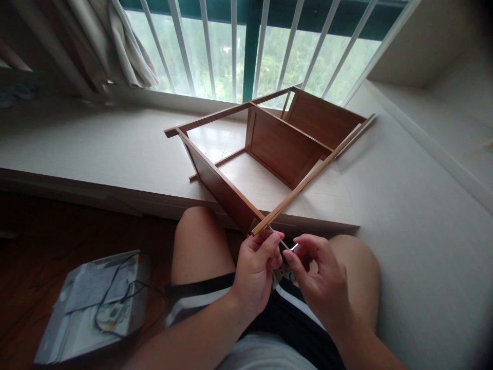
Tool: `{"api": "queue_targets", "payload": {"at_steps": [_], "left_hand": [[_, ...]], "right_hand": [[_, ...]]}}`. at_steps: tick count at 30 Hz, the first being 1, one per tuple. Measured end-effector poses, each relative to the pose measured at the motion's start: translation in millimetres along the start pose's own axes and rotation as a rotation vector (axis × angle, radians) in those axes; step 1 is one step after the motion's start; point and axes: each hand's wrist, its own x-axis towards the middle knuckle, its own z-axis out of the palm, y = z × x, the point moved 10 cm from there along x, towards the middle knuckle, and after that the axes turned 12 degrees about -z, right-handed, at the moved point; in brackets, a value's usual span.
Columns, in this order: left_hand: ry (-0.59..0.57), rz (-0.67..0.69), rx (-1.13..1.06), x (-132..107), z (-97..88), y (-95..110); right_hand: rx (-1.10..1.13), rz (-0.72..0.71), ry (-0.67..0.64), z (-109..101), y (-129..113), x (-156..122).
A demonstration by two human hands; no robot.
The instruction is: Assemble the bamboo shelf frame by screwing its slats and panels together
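Observation:
A brown wooden shelf frame [290, 146] with several panels lies on its side on the pale window ledge. One corner of it juts past the ledge edge towards me, over my lap. An L-shaped metal hex key [285, 245] meets the frame at this corner; its tip is hidden by the wood. My left hand [259, 264] is closed just under the corner, with thumb and forefinger pinched at the key's long shaft. At the key's bent end, my right hand [321, 272] grips the short arm between thumb and fingers.
Behind the frame stands a barred window [231, 56], with a grey curtain [127, 46] at its left. The ledge [96, 139] meets a pale wall surface on the right. On the dark floor at lower left, a clear plastic box [57, 329] holds papers and a black cable [100, 303].

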Motion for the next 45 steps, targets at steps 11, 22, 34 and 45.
{"api": "queue_targets", "payload": {"at_steps": [11, 22, 34, 45], "left_hand": [[-0.018, 0.023, 0.002, -1, 1.6, 2], [-0.016, 0.001, -0.011, 1, 2.3, 1], [-0.079, -0.019, -0.008, 1, 4.3, 1], [-0.012, 0.024, -0.009, 0, 0.9, 3]], "right_hand": [[-0.132, -0.194, 0.07, -10, -17, 5], [0.222, 0.142, -0.035, 14, 3, 1], [1.67, 0.948, -0.167, 89, -15, -26], [0.097, -0.031, -0.105, 12, -11, -2]]}}
